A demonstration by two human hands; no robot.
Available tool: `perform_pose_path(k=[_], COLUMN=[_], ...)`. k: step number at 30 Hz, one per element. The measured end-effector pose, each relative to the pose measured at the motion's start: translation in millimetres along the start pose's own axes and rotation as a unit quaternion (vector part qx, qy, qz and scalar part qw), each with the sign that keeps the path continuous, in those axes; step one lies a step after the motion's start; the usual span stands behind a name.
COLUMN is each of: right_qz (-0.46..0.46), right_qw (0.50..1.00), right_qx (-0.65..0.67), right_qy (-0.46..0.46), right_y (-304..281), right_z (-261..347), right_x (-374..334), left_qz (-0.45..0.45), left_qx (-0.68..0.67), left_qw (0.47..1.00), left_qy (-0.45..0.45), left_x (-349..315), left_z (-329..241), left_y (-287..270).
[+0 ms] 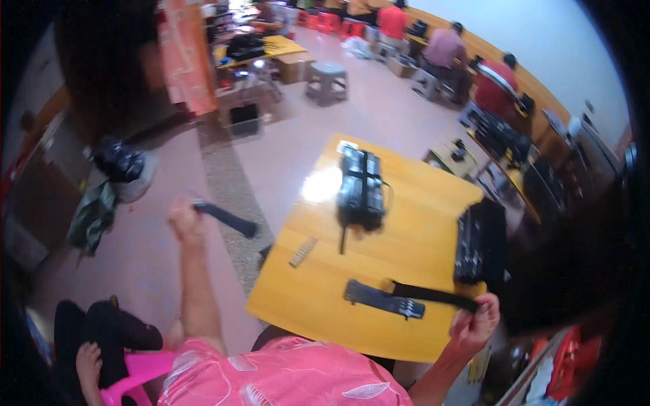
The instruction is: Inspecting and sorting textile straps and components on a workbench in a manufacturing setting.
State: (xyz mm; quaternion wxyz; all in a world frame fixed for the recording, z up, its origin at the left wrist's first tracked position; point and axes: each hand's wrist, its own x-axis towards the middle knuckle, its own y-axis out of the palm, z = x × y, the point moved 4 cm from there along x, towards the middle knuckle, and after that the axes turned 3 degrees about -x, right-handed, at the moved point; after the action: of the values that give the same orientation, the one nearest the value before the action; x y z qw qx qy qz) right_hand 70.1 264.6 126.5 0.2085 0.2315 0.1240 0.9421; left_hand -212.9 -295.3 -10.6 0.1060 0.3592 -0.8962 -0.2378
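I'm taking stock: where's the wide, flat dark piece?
In the head view, the wide, flat dark piece lies on the yellow table's near part, left of the right hand, near its black strap.

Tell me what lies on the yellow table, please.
On it lie a black bundle, dark flat piece, tan strip and, at right, a black stack; tabletop beneath them is hidden.

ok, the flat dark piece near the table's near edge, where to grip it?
Probably the left end, pinched across its narrow width, coming from the left: the flat dark piece lies roughly left to right, and the black strap held in the right hand crowds its right half in this view.
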Motion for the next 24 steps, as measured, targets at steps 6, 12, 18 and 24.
perform_pose_path(k=[6,12,18,24], right_qz=[-0.121,-0.22,-0.183,-0.053], right_qw=[0.99,0.961,0.841,0.69], right_qx=[-0.024,-0.151,-0.49,-0.721], right_qy=[0.066,0.075,0.14,0.043], right_y=[-16,-32,-62,-34], right_z=[-39,-144,-173,-156], right_x=[39,89,69,64], left_qz=[0.125,0.296,0.36,0.531], left_qx=[-0.023,0.13,0.164,0.261], left_qw=[0.991,0.946,0.916,0.778], left_qy=[-0.03,0.013,0.063,0.209], left_x=[-81,-168,-210,-236], left_z=[-43,-45,-54,-55], left_y=[40,82,96,135])
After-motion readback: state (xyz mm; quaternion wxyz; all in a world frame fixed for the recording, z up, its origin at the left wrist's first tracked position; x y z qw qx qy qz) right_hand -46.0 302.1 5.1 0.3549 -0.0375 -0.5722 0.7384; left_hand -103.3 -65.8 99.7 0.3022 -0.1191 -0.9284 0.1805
